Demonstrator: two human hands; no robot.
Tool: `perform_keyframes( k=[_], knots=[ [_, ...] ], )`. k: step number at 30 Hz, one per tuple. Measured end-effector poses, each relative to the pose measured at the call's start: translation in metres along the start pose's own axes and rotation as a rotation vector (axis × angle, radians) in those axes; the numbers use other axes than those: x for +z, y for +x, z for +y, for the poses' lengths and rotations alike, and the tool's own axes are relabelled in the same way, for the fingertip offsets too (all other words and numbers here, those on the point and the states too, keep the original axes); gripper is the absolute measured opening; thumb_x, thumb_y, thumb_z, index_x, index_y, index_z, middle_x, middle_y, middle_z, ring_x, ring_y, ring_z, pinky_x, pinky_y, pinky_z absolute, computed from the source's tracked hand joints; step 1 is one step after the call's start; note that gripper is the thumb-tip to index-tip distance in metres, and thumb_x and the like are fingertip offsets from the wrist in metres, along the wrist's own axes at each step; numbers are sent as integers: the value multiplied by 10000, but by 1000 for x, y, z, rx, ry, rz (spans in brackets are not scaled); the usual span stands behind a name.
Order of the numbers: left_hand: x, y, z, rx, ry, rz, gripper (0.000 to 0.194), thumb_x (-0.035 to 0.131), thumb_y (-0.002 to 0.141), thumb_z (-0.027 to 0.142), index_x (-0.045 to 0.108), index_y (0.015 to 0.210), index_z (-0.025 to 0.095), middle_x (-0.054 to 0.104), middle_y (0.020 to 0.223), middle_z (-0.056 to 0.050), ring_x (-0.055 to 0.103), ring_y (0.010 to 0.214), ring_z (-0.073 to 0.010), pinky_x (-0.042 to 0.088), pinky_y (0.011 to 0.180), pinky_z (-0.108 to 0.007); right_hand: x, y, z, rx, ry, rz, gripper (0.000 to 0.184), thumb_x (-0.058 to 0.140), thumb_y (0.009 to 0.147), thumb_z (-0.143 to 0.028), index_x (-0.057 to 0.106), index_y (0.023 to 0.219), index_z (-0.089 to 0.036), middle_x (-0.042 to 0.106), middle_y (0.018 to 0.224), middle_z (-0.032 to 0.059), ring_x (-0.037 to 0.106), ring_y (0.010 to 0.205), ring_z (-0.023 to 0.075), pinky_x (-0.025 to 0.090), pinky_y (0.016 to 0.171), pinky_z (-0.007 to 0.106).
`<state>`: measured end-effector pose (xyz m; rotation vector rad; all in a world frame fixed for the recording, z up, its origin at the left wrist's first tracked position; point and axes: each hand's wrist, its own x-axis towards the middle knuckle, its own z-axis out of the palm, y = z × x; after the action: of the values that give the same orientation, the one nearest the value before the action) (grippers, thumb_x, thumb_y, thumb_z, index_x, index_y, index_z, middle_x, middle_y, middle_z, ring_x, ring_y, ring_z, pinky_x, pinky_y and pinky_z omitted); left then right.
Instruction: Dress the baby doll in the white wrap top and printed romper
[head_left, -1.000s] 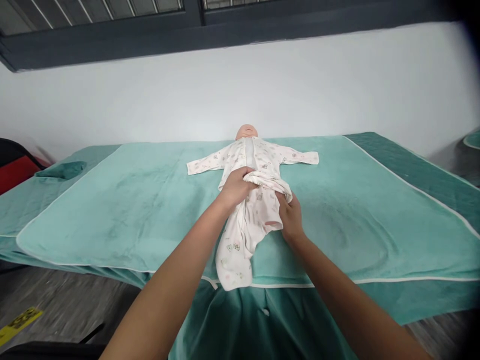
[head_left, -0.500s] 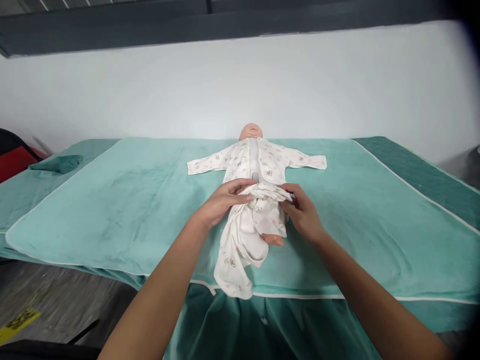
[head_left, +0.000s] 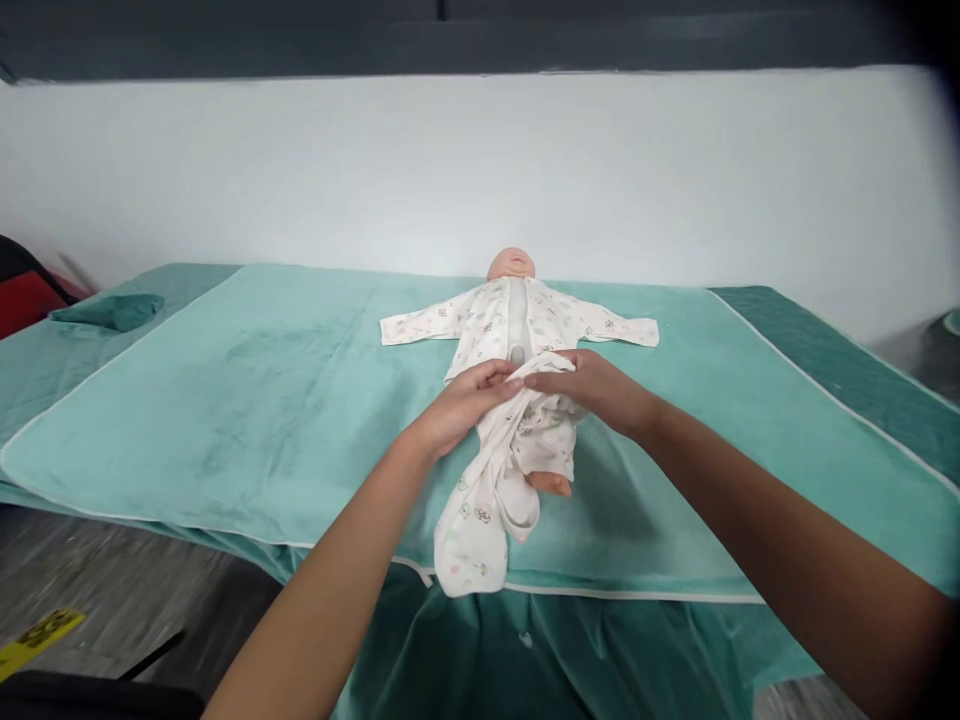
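Note:
A baby doll [head_left: 512, 263] lies on its back, head toward the wall, in a white printed baby jacket [head_left: 480, 325] with its sleeves spread out. A grey strip shows down the jacket's open front. White printed baby pants [head_left: 472, 540] are bunched around the doll's lower body. One foot [head_left: 550, 484] pokes out of the right leg, while the left leg of the pants hangs limp toward the near edge. My left hand [head_left: 476, 395] pinches the waistband on its left side. My right hand [head_left: 592, 388] grips the gathered waistband close beside it, thumb on top.
A light green padded mat [head_left: 247, 420] with white piping covers the table under the doll. Darker green cloth [head_left: 450, 660] drapes over the front edge. A red and black object [head_left: 30, 295] is at the far left. The white wall [head_left: 480, 170] rises behind.
My right hand has moved left and a little up, drawing the waistband toward my left hand. The cloth at the waist is now more gathered. The view has shifted slightly.

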<state>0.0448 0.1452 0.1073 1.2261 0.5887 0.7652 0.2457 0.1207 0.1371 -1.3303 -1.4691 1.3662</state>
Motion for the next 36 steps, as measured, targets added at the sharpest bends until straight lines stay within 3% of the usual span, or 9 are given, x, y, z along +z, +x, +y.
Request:
perform_keyframes(
  k=[2,10,15,19,23,28,31,34,36],
  knots=[
    [-4,-3,0,-20,90,-40,372,794,774,388,691,1066,181,685,1071,-54,634,982,-186,471,855,-291,0,-1,3,1,-7,20,288,777,722,-405,740,889,-174,729,828,32,652,735,195,489,637,289],
    [4,5,-1,45,65,124,339,714,825,495,601,945,198,636,881,10,593,810,-136,446,725,-244,7,-1,1,-62,-62,-138,345,688,762,-235,721,1106,-235,758,992,7,688,900,232,520,718,303],
    [7,7,-7,24,64,212,357,690,831,541,606,933,209,624,836,26,560,746,-124,435,688,-234,6,1,5,33,27,-147,294,703,761,-267,748,1043,-196,768,950,35,696,880,244,525,729,320],
    [5,1,-1,-6,131,92,419,695,830,555,682,1057,203,707,986,-37,637,893,-185,476,776,-287,4,2,9,44,236,-27,287,706,750,-267,750,1016,-169,770,899,54,701,816,231,518,691,306],
    [1,-5,6,-37,161,-105,514,804,761,427,693,1214,211,696,1260,-89,622,1174,-276,467,980,-374,6,2,10,22,228,-34,282,710,765,-284,748,1026,-186,768,915,44,690,799,211,507,677,291],
    [5,-1,-7,45,14,110,479,749,809,477,669,1188,195,723,1173,-94,663,1072,-254,497,942,-377,7,3,14,-37,152,-129,329,725,812,-429,732,1044,-196,749,906,33,671,800,202,506,713,306],
    [13,4,-14,79,-28,180,419,707,830,531,645,1085,204,730,966,-54,679,855,-206,526,811,-343,6,4,15,-54,66,-193,329,721,811,-507,718,840,-180,699,770,18,608,682,161,471,641,278],
    [19,10,-14,70,30,212,391,642,852,597,592,980,230,634,713,12,611,650,-171,502,681,-320,7,5,10,-61,-75,-246,335,752,775,-506,705,715,-179,675,722,21,582,670,156,455,614,266],
    [21,15,-12,119,129,278,362,643,854,583,573,917,233,600,717,20,588,671,-166,483,683,-305,11,5,6,-66,-123,-227,318,777,738,-492,711,691,-184,673,701,25,585,668,169,459,604,275]
  ],
)
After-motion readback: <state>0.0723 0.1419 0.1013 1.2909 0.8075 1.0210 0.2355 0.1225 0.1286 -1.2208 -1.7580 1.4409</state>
